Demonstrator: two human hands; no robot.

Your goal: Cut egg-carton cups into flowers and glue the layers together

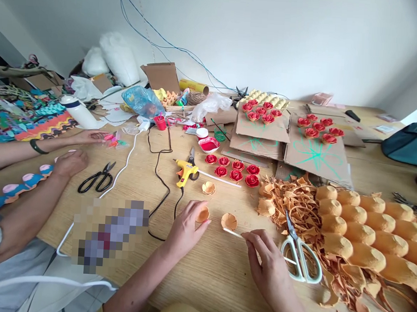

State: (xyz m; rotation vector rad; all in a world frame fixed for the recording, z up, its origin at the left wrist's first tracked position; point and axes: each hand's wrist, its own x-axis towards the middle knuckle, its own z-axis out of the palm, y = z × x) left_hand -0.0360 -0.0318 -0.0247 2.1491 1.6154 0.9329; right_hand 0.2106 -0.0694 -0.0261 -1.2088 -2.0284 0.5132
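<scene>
My left hand point(186, 227) is closed around a small orange egg-carton cup point(202, 215), held just above the wooden table point(204, 273). Close to its right, my right hand point(270, 265) pinches a thin white stick point(232, 233) whose tip points left, toward a second cut orange cup point(229, 221) lying on the table. White-handled scissors point(299, 255) lie just right of my right hand.
A yellow glue gun point(185, 169) and red painted paper roses point(233, 168) lie further back. An orange egg tray point(369, 232) and carton scraps point(297, 204) fill the right side. Another person's arms point(45, 165) and black scissors point(97, 180) are at left. Cardboard sheets point(314, 153) carry more roses.
</scene>
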